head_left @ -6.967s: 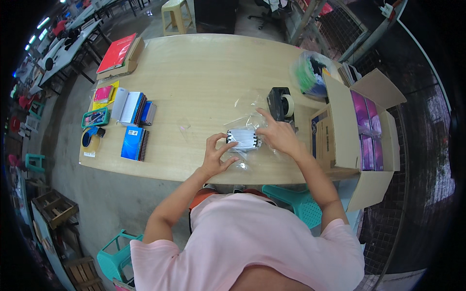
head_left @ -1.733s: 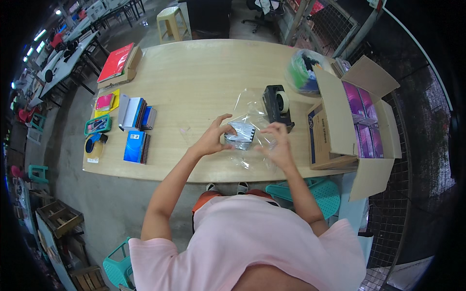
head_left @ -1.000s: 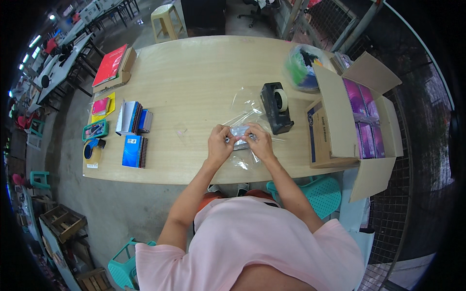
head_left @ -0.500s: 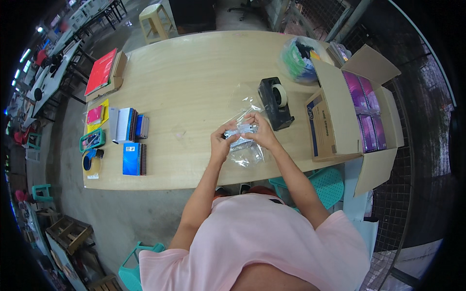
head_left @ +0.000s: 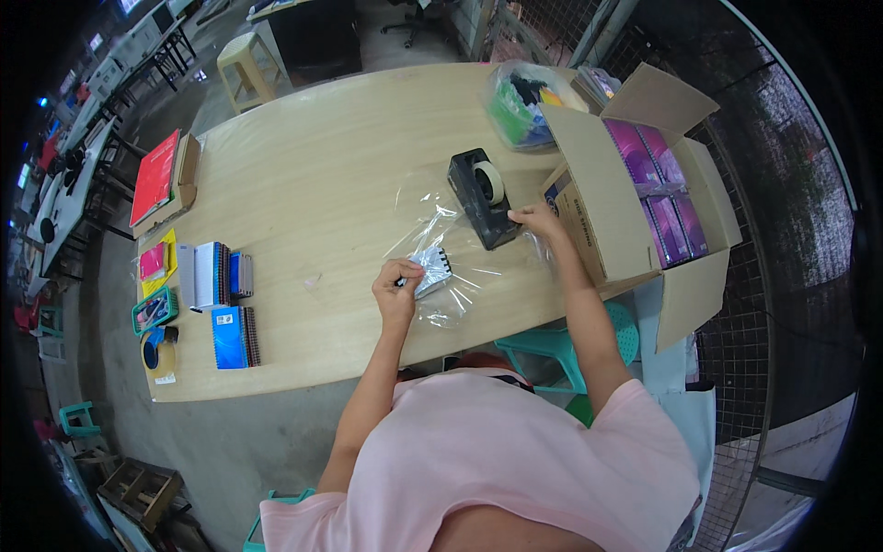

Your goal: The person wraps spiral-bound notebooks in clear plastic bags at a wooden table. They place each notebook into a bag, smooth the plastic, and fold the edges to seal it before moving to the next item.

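Note:
A small spiral notepad [head_left: 433, 270] with a pale cover lies on the table inside a loose clear plastic wrapper [head_left: 443, 308]. My left hand [head_left: 397, 280] is closed at the pad's left edge, its fingers pinching the wrapped pad. To the right stands a black tape dispenser [head_left: 474, 198] with a roll of tape [head_left: 489, 183] in it. My right hand [head_left: 538, 222] reaches to the dispenser's near end, thumb and fingertips drawn together there. Whatever lies between those fingertips is too small to make out.
An open cardboard box [head_left: 598, 212] of purple spiral notebooks stands at the right. Behind the dispenser sits a plastic bag [head_left: 522, 106] of colourful things. Blue spiral notebooks [head_left: 235, 337], a green basket [head_left: 154, 311], tape rolls [head_left: 158, 352] and a red pad [head_left: 155, 177] line the left side.
My right hand has left the wrapped notepad and moved right to the tape dispenser. My left hand stays on the pad, which now rests lower on the table. The view has shifted rightward.

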`<state>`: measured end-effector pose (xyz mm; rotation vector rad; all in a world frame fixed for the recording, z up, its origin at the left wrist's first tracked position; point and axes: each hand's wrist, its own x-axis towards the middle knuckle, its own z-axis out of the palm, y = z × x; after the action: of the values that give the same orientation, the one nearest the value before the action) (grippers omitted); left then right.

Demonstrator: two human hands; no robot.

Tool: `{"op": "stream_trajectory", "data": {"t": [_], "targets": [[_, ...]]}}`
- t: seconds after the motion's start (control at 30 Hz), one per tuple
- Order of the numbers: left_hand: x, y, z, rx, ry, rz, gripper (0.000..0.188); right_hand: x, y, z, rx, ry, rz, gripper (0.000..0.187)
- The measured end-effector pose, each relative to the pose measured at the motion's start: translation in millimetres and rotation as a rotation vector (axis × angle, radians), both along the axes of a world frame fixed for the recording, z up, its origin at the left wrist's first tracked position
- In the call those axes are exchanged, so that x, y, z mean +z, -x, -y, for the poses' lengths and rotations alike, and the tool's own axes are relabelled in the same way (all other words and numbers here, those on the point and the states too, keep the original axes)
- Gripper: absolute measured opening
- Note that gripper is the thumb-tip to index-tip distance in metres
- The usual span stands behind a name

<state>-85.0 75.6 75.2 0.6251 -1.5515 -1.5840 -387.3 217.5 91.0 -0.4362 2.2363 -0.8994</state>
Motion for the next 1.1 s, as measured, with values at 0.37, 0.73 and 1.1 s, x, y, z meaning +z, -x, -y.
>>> {"op": "stream_trajectory", "data": {"t": [0.37,0.73,1.1], "targets": [[-4,-1,3,0.042,0.035,-0.003,0.015,-18,-42,-39,-0.183,0.182,0.041,0.026],[-3,-6,3,0.064,0.126,0.017,0.013,-22,-76,-71,-0.14,0.249,-0.174,0.013],[4,-1,-11,0.103,0.129,-0.085,0.015,40,-197,47,0.019,0.492,0.057,0.023]]}}
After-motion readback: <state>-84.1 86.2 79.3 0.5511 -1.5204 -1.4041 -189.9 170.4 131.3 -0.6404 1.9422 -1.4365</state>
